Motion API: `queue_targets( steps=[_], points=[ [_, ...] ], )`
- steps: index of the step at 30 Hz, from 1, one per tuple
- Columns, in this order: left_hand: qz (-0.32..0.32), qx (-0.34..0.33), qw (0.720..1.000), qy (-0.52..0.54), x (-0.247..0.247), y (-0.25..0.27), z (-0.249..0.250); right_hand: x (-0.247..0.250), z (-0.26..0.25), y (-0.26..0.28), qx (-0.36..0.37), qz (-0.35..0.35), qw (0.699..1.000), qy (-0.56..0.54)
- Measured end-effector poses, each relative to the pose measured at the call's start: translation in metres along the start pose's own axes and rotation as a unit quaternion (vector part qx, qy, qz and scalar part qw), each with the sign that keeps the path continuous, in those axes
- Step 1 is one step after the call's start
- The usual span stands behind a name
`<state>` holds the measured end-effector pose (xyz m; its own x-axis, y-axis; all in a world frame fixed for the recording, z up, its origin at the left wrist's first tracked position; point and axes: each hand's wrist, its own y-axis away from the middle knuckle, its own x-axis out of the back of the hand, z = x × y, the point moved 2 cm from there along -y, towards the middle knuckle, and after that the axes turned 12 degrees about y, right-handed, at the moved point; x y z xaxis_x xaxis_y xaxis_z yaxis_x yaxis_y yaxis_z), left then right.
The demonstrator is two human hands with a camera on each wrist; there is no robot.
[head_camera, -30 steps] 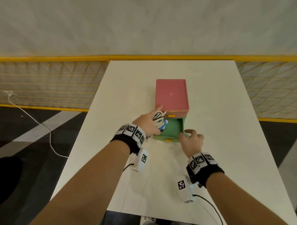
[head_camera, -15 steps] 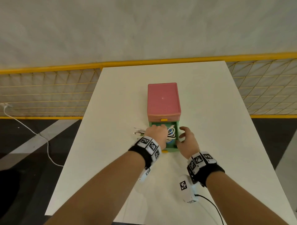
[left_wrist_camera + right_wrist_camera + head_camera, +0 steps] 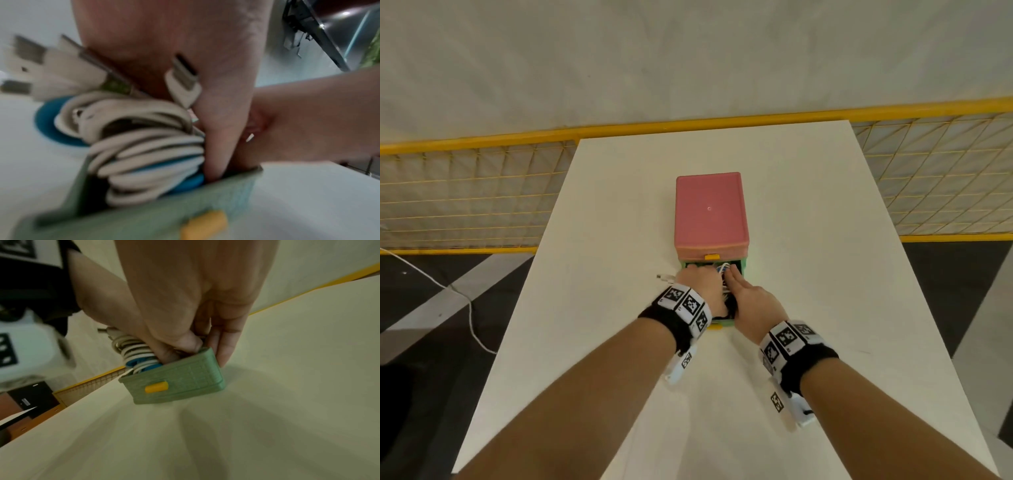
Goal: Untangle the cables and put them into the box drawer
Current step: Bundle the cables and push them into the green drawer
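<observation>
A pink box (image 3: 710, 212) stands mid-table with its green drawer (image 3: 743, 265) pulled out toward me. A coil of white cables on a blue winder (image 3: 144, 146) sits in the drawer (image 3: 144, 219), and its plugs (image 3: 664, 277) stick out over the left wall. My left hand (image 3: 700, 282) grips the coil (image 3: 135, 350) from above, one digit (image 3: 216, 138) reaching down beside it. My right hand (image 3: 743, 294) straddles the drawer's right wall (image 3: 185, 378), thumb (image 3: 191, 344) inside and fingers (image 3: 224, 353) outside. Most of the drawer's inside is hidden by both hands.
The white table (image 3: 825, 274) is bare around the box. A yellow mesh fence (image 3: 465, 198) runs behind and beside it. A white cord (image 3: 469, 308) trails on the dark floor at the left. Yellow knobs mark the upper drawer (image 3: 711, 256) and the open one (image 3: 156, 387).
My left hand carried the cable coil from the drawer's left side down into it. My right hand moved from the drawer's front right corner onto its right wall.
</observation>
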<state>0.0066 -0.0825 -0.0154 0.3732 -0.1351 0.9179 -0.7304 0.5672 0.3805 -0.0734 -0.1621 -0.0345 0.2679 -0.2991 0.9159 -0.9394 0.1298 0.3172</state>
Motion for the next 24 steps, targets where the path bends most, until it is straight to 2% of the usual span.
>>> queue_targets(
  steps=[3, 10, 14, 16, 19, 24],
  points=[
    [0.011, 0.020, 1.000, -0.007, -0.016, 0.002, 0.003, 0.003, -0.002, -0.003, -0.004, -0.025, 0.999, 0.030],
    [0.000, 0.071, 0.997, 0.003, -0.021, -0.002, 0.008, -0.002, -0.003, 0.012, 0.002, -0.006, 0.999, 0.046],
    [0.019, 0.009, 1.000, -0.010, -0.009, 0.002, 0.003, 0.004, -0.010, 0.002, 0.000, -0.033, 0.995, 0.089],
    [0.028, 0.000, 0.999, -0.019, -0.011, 0.006, 0.001, 0.006, -0.010, -0.003, -0.003, -0.047, 0.996, 0.081],
    [0.049, 0.054, 0.997, -0.006, -0.024, 0.004, 0.003, 0.004, -0.006, -0.003, 0.000, -0.046, 0.997, 0.058],
    [0.026, 0.125, 0.991, 0.037, -0.024, 0.000, 0.014, 0.002, -0.003, 0.000, -0.015, -0.026, 0.999, 0.044]
  ],
)
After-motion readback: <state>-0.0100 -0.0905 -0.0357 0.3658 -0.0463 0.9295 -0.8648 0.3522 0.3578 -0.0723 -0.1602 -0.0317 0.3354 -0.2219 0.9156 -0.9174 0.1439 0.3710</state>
